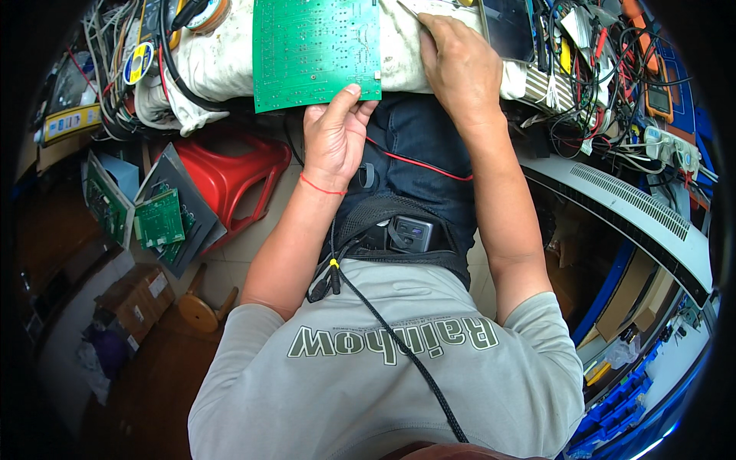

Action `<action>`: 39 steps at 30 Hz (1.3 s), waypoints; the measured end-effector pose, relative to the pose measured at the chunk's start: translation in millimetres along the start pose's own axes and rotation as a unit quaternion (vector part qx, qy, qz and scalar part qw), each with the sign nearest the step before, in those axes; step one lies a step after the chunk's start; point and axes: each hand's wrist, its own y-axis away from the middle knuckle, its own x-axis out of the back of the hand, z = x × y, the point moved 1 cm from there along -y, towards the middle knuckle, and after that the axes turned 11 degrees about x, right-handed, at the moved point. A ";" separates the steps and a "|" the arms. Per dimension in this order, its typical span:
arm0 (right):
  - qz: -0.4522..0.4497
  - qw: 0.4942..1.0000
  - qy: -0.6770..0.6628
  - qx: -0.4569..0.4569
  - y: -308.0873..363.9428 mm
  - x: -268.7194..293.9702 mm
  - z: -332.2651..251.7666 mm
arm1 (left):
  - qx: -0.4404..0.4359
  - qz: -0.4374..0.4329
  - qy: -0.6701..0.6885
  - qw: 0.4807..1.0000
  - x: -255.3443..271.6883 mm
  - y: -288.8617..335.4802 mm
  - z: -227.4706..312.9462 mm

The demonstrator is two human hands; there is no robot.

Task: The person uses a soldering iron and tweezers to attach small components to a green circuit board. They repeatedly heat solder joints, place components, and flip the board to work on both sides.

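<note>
A large green circuit board (pixel 316 54) stands tilted over the cloth-covered bench edge, its upper end cut off by the frame. My left hand (pixel 337 134) grips it by the lower right edge, thumb on the facing side and fingers behind. To the right of the board, my right hand (pixel 462 69) rests over the white cloth (pixel 402 65), fingers closed together. A thin, light-coloured slender tool (pixel 408 9) sticks out at its fingertips; too little shows to tell its kind. The right hand is apart from the board.
Tangled cables (pixel 606 84) and a dark flat-screened device (pixel 507 29) lie to the right. At the left are a solder spool (pixel 207 15), a yellow meter (pixel 70 123) and more wires. Below stand a red plastic stool (pixel 230 172) and several boards (pixel 159 218).
</note>
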 end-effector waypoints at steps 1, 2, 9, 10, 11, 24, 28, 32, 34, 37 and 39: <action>0.003 1.000 0.000 0.003 0.4 -0.7 0.4 | -0.001 0.001 -0.001 1.000 1.3 -0.4 -0.6; 0.006 1.000 0.000 0.007 0.5 -1.5 0.9 | -0.004 -0.007 -0.002 1.000 2.5 -0.8 -1.1; 0.058 0.993 -0.098 -0.012 -5.0 21.7 1.5 | -0.025 0.037 -0.044 0.998 -2.3 2.1 -0.9; 0.128 0.985 -0.112 0.009 -12.7 28.4 8.2 | -0.030 0.024 -0.047 0.998 -6.1 1.1 -1.1; 0.130 0.983 -0.130 -0.009 -17.3 40.1 15.9 | -0.034 0.014 -0.055 0.998 -10.0 1.7 -0.7; 0.391 0.364 -0.760 -0.370 -131.0 13.3 311.1 | -0.004 0.075 -0.053 0.996 -15.6 5.7 -0.7; 0.416 0.256 -0.760 -0.428 -150.0 -30.4 373.6 | 0.009 0.104 -0.060 0.993 -17.7 6.5 0.7; 0.414 0.233 -0.769 -0.428 -159.7 -69.9 412.9 | 0.011 0.128 -0.056 0.990 -20.7 8.2 1.2; 0.398 0.210 -0.788 -0.421 -162.4 -85.7 432.9 | 0.014 0.140 -0.056 0.989 -22.4 8.8 1.2; 0.415 0.348 -0.736 -0.405 -167.1 -105.2 460.6 | 0.016 0.140 -0.056 0.988 -23.4 7.8 1.3; 0.390 0.394 -0.731 -0.397 -165.9 -109.1 471.4 | 0.015 0.137 -0.053 0.989 -23.6 9.2 0.5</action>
